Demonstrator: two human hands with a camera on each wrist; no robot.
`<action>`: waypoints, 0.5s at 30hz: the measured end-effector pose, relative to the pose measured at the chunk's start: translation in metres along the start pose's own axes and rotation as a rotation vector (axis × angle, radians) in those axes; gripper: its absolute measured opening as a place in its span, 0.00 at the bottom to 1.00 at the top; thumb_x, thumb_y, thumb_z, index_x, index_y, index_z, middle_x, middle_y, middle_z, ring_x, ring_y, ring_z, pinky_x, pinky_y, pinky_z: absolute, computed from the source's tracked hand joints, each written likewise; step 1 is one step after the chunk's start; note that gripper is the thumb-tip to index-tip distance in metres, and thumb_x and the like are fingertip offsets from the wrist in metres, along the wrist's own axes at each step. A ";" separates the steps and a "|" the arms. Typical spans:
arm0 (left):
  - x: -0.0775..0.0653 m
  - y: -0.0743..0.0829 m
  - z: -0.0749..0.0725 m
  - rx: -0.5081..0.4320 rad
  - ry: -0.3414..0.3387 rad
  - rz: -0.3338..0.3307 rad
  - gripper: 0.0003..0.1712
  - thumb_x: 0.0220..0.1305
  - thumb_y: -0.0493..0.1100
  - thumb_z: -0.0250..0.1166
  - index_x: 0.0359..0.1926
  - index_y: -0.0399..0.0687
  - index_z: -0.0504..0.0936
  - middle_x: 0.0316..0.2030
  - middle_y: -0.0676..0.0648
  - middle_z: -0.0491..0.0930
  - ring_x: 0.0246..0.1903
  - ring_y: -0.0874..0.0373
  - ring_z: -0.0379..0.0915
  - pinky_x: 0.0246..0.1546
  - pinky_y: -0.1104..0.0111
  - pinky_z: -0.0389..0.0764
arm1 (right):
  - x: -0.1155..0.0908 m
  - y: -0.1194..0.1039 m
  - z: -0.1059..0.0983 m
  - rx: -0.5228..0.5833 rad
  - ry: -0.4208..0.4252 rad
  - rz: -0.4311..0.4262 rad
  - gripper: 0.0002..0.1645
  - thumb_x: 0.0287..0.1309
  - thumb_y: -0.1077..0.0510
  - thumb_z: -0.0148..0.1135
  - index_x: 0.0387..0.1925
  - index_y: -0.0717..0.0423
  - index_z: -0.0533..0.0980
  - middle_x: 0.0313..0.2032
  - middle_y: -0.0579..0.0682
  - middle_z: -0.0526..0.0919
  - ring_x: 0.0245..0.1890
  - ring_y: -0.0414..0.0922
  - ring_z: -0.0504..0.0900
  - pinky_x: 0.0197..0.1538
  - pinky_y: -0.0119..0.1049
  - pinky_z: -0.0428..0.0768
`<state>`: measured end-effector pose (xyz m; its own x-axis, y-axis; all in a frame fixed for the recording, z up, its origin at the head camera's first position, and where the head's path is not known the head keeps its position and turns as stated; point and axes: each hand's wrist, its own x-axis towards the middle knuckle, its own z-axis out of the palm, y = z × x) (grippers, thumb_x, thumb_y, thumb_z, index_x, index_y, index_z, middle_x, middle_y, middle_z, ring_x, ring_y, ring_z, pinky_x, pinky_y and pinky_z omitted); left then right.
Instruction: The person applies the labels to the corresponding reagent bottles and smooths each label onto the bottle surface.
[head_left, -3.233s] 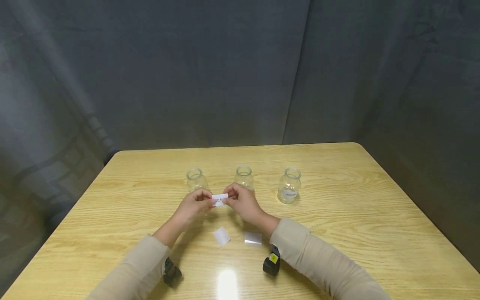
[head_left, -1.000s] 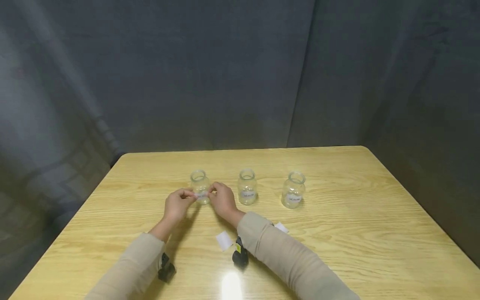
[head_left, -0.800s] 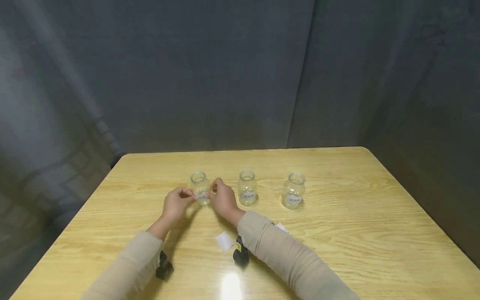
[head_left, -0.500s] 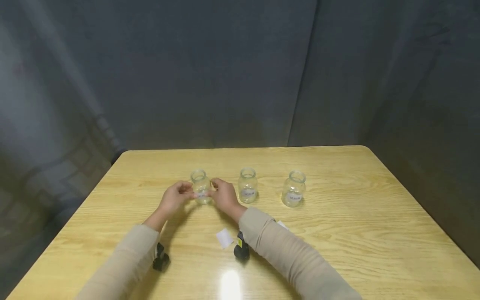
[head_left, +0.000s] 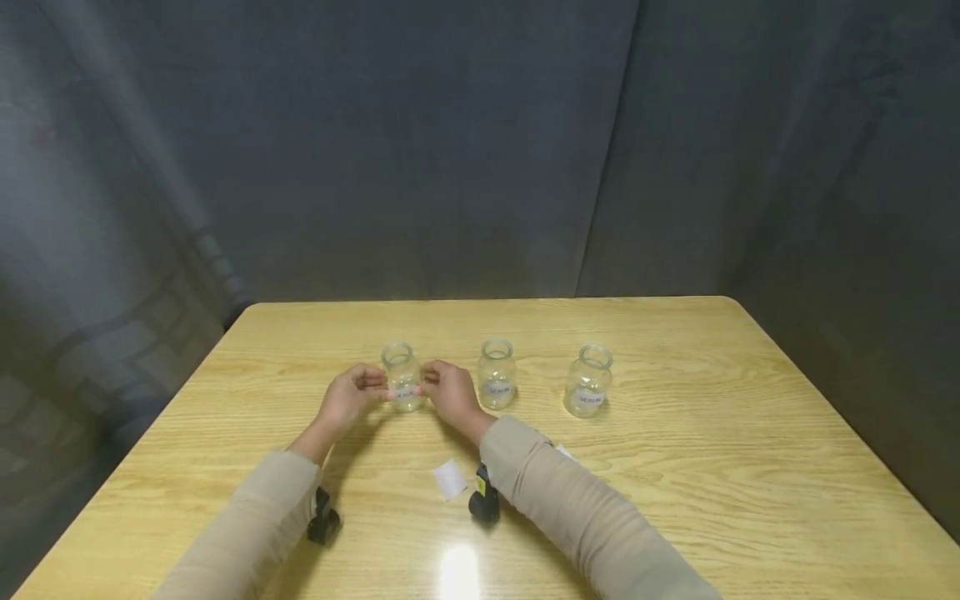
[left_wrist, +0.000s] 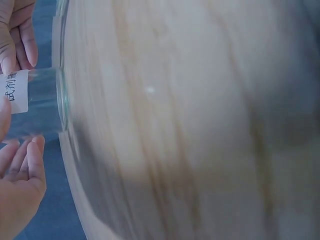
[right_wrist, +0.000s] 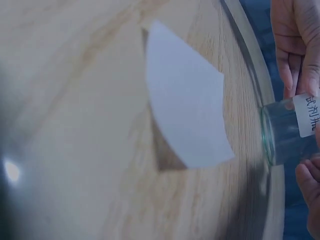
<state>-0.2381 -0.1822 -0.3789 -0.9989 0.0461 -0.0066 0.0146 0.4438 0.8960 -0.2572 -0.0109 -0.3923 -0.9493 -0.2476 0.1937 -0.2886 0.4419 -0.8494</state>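
A clear glass jar [head_left: 400, 371] stands upright at the left of a row, a white label [head_left: 406, 392] with black characters on its front. My left hand [head_left: 347, 402] holds the jar's left side, thumb on the label's left end. Opposite it, my right hand [head_left: 452, 395] holds the right side with its thumb at the label's other end. The left wrist view shows the fingers [left_wrist: 35, 160] of the left hand along the jar wall. In the right wrist view the label [right_wrist: 305, 116] lies against the glass, its far end covered by a thumb.
Two more labelled glass jars, a middle one [head_left: 496, 371] and a right one [head_left: 588, 379], stand in the row. A white paper piece [head_left: 450, 481] lies nearer on the wooden table [head_left: 712, 467]. Another paper piece [head_left: 566, 452] is partly hidden by the right sleeve [head_left: 577, 508].
The label, earlier held up between both hands before the jars, is now against the left jar. My fingers have shifted from the label's ends to the jar's sides, thumbs still on the label.
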 end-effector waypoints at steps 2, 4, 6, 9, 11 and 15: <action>0.000 0.000 0.000 -0.007 -0.005 -0.002 0.27 0.49 0.38 0.63 0.49 0.29 0.66 0.47 0.33 0.69 0.46 0.44 0.68 0.45 0.62 0.72 | -0.001 0.000 0.000 -0.011 -0.007 0.000 0.22 0.47 0.62 0.61 0.46 0.65 0.71 0.44 0.57 0.76 0.45 0.48 0.75 0.44 0.31 0.74; 0.001 0.000 0.001 0.000 -0.009 -0.001 0.28 0.50 0.39 0.63 0.49 0.30 0.65 0.47 0.33 0.69 0.46 0.43 0.67 0.45 0.62 0.71 | -0.002 0.000 -0.001 -0.027 -0.013 -0.001 0.23 0.47 0.62 0.61 0.47 0.65 0.70 0.45 0.58 0.75 0.46 0.49 0.74 0.45 0.32 0.73; -0.001 0.000 0.000 0.019 -0.009 -0.008 0.28 0.50 0.41 0.64 0.50 0.31 0.66 0.47 0.33 0.69 0.47 0.43 0.67 0.46 0.61 0.71 | -0.004 -0.001 -0.002 -0.049 -0.026 0.000 0.23 0.48 0.62 0.60 0.47 0.65 0.70 0.45 0.58 0.75 0.46 0.49 0.74 0.46 0.33 0.73; -0.004 -0.001 -0.003 0.053 -0.006 -0.025 0.29 0.51 0.44 0.63 0.50 0.33 0.66 0.48 0.35 0.69 0.48 0.43 0.65 0.46 0.59 0.70 | -0.011 -0.001 -0.008 -0.086 -0.069 -0.009 0.20 0.50 0.62 0.59 0.46 0.65 0.70 0.45 0.58 0.75 0.45 0.50 0.74 0.45 0.34 0.74; -0.007 0.000 -0.007 0.079 -0.010 -0.027 0.29 0.52 0.45 0.62 0.51 0.34 0.66 0.49 0.35 0.68 0.49 0.43 0.64 0.47 0.57 0.69 | -0.017 -0.001 -0.015 -0.110 -0.108 -0.024 0.19 0.52 0.60 0.58 0.46 0.64 0.70 0.45 0.57 0.75 0.44 0.49 0.74 0.45 0.35 0.74; -0.015 0.002 -0.014 0.131 -0.029 -0.012 0.29 0.56 0.48 0.58 0.54 0.35 0.65 0.52 0.35 0.65 0.52 0.41 0.59 0.50 0.53 0.65 | -0.032 0.001 -0.033 -0.150 -0.166 -0.115 0.17 0.55 0.57 0.54 0.44 0.64 0.72 0.44 0.56 0.76 0.43 0.49 0.75 0.44 0.36 0.74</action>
